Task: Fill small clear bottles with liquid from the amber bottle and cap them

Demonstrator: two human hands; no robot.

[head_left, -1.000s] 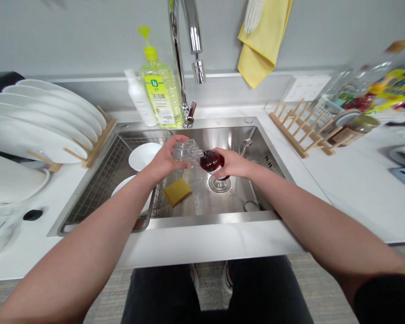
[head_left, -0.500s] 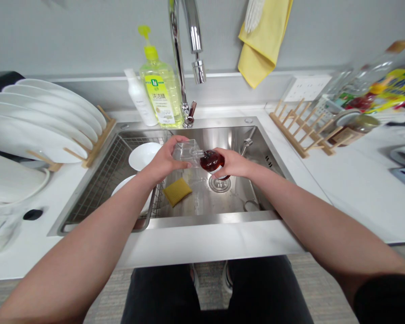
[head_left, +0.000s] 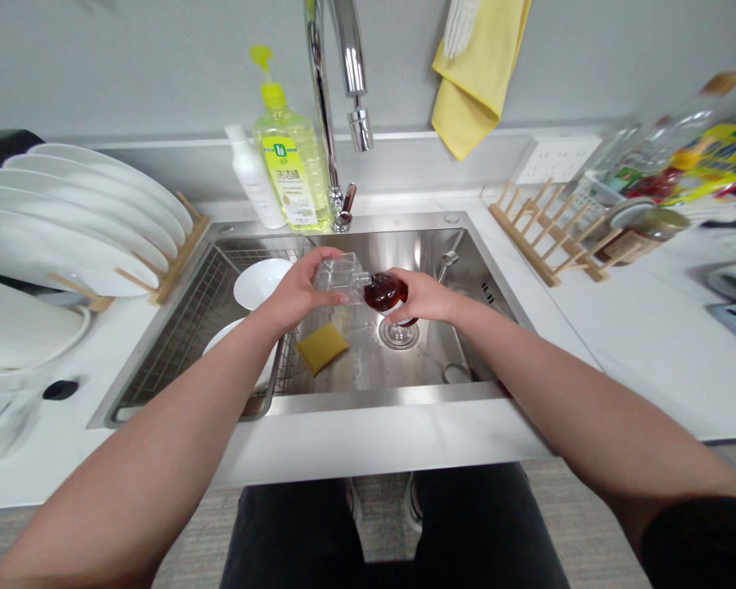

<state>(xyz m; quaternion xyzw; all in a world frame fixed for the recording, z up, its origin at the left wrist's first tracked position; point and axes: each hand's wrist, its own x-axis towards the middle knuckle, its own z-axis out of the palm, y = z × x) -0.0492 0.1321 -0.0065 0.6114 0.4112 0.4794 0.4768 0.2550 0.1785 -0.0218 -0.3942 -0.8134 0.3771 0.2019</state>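
My left hand is closed around a clear, square-sided bottle, tipped on its side with its neck to the right. A dark red-brown bottle with a pale label is gripped in my right hand. Its mouth meets the neck of the clear bottle, or nearly so; I cannot tell whether they touch. Both bottles are held above the steel sink. Below my left hand a yellow sponge lies on the sink floor.
A wire rack with white bowls fills the sink's left side. Behind stand a tap, a dish soap bottle and a white bottle. Plates stand at left; a wooden rack and jar at right.
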